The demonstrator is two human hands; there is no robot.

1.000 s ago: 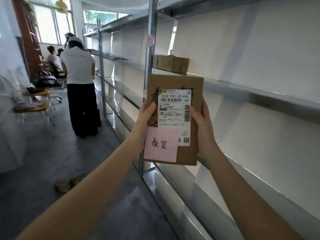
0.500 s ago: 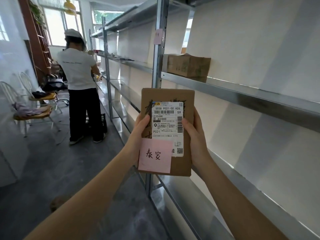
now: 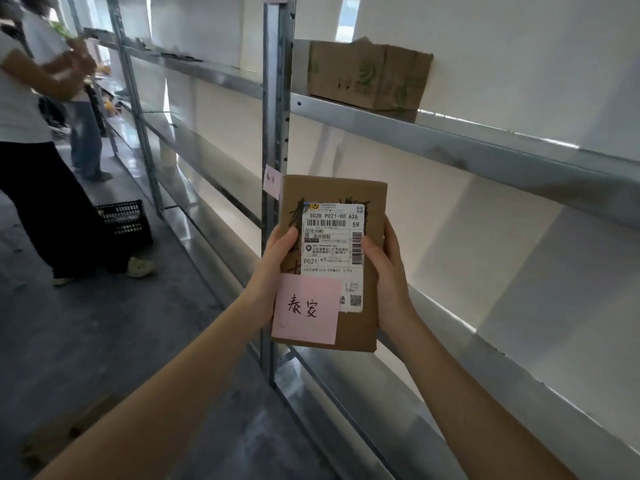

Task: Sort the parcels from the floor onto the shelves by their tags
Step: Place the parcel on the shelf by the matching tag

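Note:
I hold a flat brown cardboard parcel (image 3: 360, 327) upright in front of the metal shelving. It bears a white shipping label (image 3: 334, 251) and a pink handwritten tag (image 3: 305, 310) at its lower left. My left hand (image 3: 273, 271) grips its left edge, thumb on the front. My right hand (image 3: 389, 282) grips its right edge. A small pink tag (image 3: 272, 180) is stuck on the shelf upright (image 3: 275, 133) just left of the parcel's top. Another brown box (image 3: 369, 76) sits on the upper shelf (image 3: 485, 150).
Shelves run along the right wall toward the far left. A person in a white top and dark trousers (image 3: 31, 150) stands at the left, with a black plastic crate (image 3: 124, 221) at their feet. A cardboard piece (image 3: 65, 431) lies on the grey floor.
I have moved closer along the shelving; the upper box and the standing person are nearer. The parcel sits lower relative to the upper shelf, still held in both hands.

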